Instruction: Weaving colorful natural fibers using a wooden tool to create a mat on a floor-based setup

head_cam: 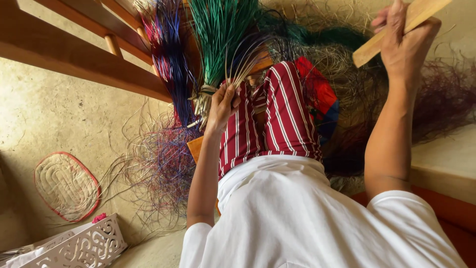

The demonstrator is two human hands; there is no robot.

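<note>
Your left hand (222,101) is closed on a few pale reed strands (238,62) beside the green bundle (218,34); your right hand (404,37) grips a flat wooden stick (396,25), raised. Keep the strands taut and fanned apart. A white cut-out box (84,245) sits on the floor, lower left, near an oval woven mat (64,186).

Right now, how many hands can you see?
2. The left hand grips pale strands beside the green bundle; the right hand holds a wooden stick at top right.
</note>
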